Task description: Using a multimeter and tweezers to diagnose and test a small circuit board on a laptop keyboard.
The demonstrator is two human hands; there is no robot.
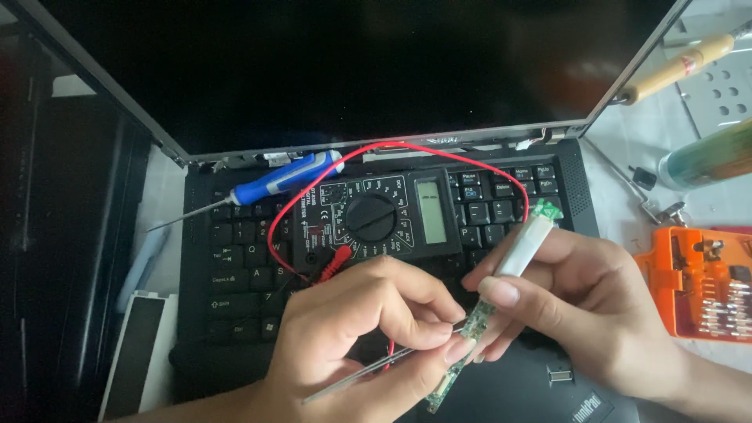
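Observation:
My right hand (580,305) grips a long narrow green circuit board (501,294) partly wrapped in white sleeve, held slantwise above a black laptop keyboard (235,274). My left hand (360,337) pinches metal tweezers (356,374), whose tips touch the board near its middle. Behind the hands a black multimeter (376,215) lies on the keyboard, its red lead (313,192) looping around it.
A blue-handled screwdriver (274,182) rests on the keyboard's upper left. The laptop's dark screen (352,70) stands open behind. An orange bit case (701,286) sits at right, with a wooden-handled tool (681,66) and a green cylinder (705,157) beyond it.

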